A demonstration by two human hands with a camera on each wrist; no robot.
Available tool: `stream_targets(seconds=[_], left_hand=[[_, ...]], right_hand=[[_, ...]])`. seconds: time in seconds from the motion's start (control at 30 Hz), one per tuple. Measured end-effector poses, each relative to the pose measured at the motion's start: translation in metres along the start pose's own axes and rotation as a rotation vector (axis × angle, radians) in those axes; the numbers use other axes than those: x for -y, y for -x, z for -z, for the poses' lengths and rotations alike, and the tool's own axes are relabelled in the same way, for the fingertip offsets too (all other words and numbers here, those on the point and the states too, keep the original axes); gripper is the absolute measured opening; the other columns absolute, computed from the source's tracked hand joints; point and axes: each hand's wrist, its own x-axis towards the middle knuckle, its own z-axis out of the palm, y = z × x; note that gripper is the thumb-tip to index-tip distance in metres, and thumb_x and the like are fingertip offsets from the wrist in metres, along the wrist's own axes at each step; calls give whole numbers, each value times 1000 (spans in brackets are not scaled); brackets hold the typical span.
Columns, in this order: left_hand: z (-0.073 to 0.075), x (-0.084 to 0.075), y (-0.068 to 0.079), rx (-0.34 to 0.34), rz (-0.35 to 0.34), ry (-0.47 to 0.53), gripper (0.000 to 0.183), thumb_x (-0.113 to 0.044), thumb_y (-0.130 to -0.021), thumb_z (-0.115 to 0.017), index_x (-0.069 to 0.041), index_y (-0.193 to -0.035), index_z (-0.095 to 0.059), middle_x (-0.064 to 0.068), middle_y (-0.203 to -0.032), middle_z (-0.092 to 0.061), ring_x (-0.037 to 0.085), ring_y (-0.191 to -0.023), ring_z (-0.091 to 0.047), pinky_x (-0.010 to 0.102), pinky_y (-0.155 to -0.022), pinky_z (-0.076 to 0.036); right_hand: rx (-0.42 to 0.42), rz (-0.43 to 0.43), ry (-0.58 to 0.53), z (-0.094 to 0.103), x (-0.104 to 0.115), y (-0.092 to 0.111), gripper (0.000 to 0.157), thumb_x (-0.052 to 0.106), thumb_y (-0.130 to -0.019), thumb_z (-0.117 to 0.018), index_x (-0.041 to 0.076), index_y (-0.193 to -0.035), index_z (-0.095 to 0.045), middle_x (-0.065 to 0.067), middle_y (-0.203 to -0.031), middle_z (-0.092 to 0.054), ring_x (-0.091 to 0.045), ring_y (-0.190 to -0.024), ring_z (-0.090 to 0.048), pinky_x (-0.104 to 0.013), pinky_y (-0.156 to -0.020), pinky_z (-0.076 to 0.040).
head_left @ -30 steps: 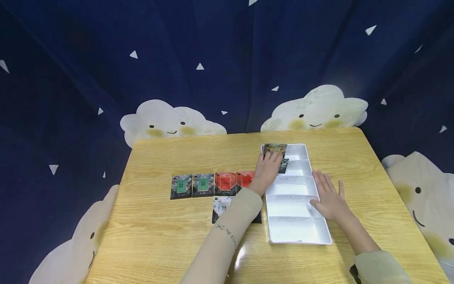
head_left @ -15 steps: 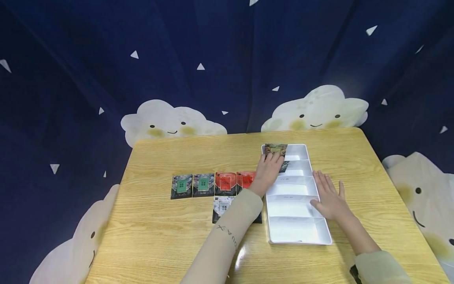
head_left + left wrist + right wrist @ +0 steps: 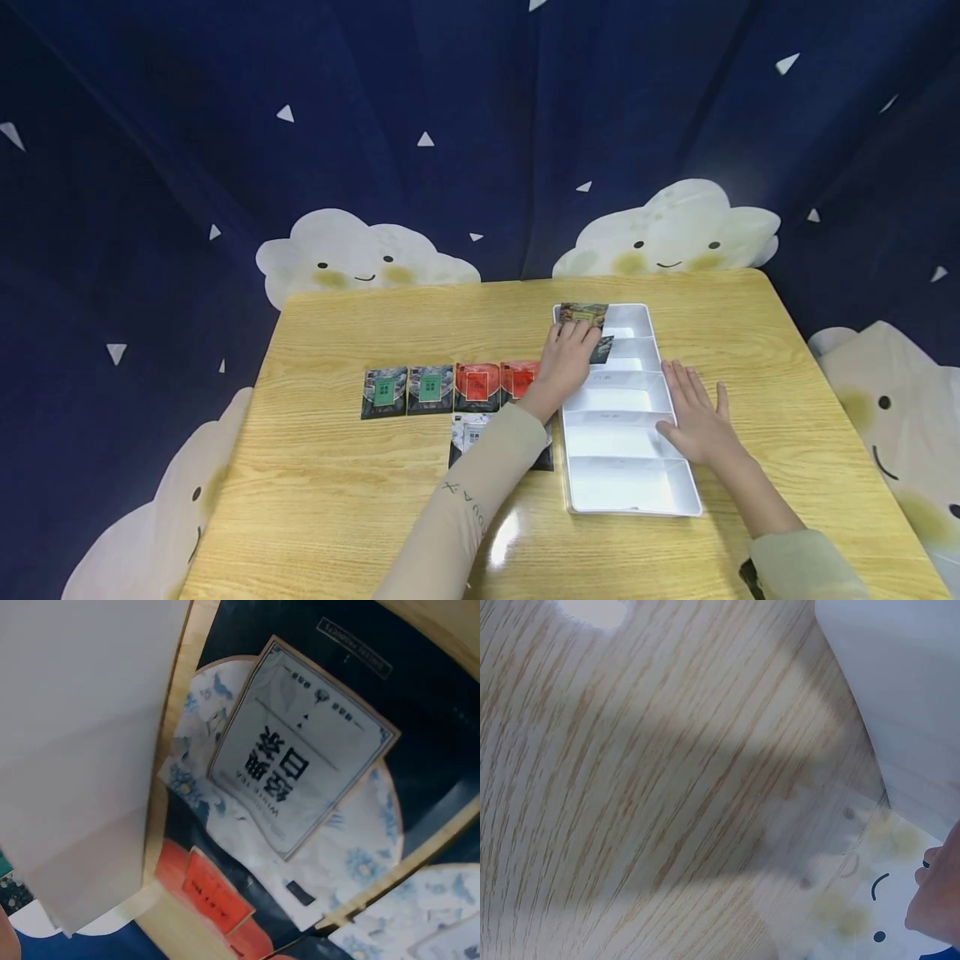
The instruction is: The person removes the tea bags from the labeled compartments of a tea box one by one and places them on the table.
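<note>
My left hand (image 3: 567,362) reaches over the left rim of a white divided tray (image 3: 630,492). Its bent fingers hold a dark green tea packet (image 3: 602,350), which sticks out to the right over the second compartment. A brown-patterned tea packet (image 3: 584,313) leans in the far compartment, its lower part behind those fingertips. Along the tray's right side rests my right hand (image 3: 697,423), fingers stretched out, thumb at the rim. The left wrist view shows a white tea packet (image 3: 300,761) beside the tray wall (image 3: 82,750); a thumb edge shows at the lower left.
Left of the tray lie two green-labelled packets (image 3: 384,393), two red packets (image 3: 477,387) and white-labelled packets (image 3: 467,435) on the wooden table (image 3: 322,500). My left sleeve covers some of them. A dark blue cloud-patterned curtain (image 3: 480,125) hangs behind the table.
The dark green packet shifts and tilts slightly under the left fingers. My left forearm has moved slightly left. The right hand and tray stay put.
</note>
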Motion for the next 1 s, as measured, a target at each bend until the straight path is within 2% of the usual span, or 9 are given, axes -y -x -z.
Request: stream_targets(seconds=[0.1, 0.3, 0.4, 0.5, 0.67, 0.8, 0.9, 1.0], left_hand=[[8, 5, 3, -81, 2, 12, 31, -14, -91, -47, -24, -120, -44, -8, -113, -42, 12, -105, -37, 30, -96, -28], [25, 19, 8, -296, -7, 12, 17, -12, -91, -44, -20, -104, -51, -4, -99, -43, 13, -91, -39, 29, -91, -31], [32, 28, 12, -364, -12, 32, 15, -10, -91, -42, -17, -100, -51, -2, -96, -43, 14, -88, -39, 30, -90, -31], [35, 37, 20, -400, 0, 72, 14, -10, -91, -41, -16, -99, -51, -1, -96, -44, 16, -89, -40, 33, -90, -31], [35, 53, 41, -423, 30, 162, 12, -12, -93, -39, -12, -95, -51, 2, -95, -44, 18, -88, -39, 36, -90, -31], [31, 64, 65, -432, 37, 211, 30, -18, -99, -21, -12, -94, -50, 3, -93, -42, 20, -86, -37, 38, -88, -31], [27, 75, 83, -443, 43, 212, 44, -24, -100, -8, -12, -93, -49, 3, -91, -41, 20, -85, -37, 39, -86, -31], [23, 89, 102, -452, 60, 215, 40, -23, -100, -13, -12, -91, -50, 3, -89, -41, 21, -84, -38, 40, -85, -32]], right_hand=[[-2, -1, 0, 0, 0, 0, 89, 29, -84, -50, 10, -145, 10, -22, -150, -2, -42, -135, -3, -63, -98, 12], [-4, 2, -5, -1, -1, -1, 88, 29, -84, -50, 10, -146, 10, -22, -150, -2, -42, -136, -2, -62, -98, 15], [-4, 3, -5, -1, -1, -2, 88, 29, -84, -50, 10, -146, 10, -21, -150, -1, -42, -135, -2, -63, -98, 14], [-6, 5, -5, 0, 0, -2, 88, 29, -84, -50, 10, -146, 9, -21, -150, -1, -42, -135, -3, -63, -98, 14], [-4, 8, -6, -1, 0, -2, 88, 29, -84, -51, 10, -146, 9, -21, -150, -1, -42, -135, -3, -62, -97, 15], [-10, 6, -2, -2, -2, -1, 89, 29, -83, -51, 10, -146, 9, -22, -150, -2, -42, -135, -3, -62, -98, 15], [-18, 3, 9, -3, -3, 0, 90, 29, -83, -52, 12, -146, 11, -22, -150, -4, -42, -135, -4, -63, -98, 14], [-21, 3, 7, -4, -3, 0, 91, 29, -83, -51, 14, -145, 13, -21, -150, -4, -42, -135, -5, -63, -98, 13]])
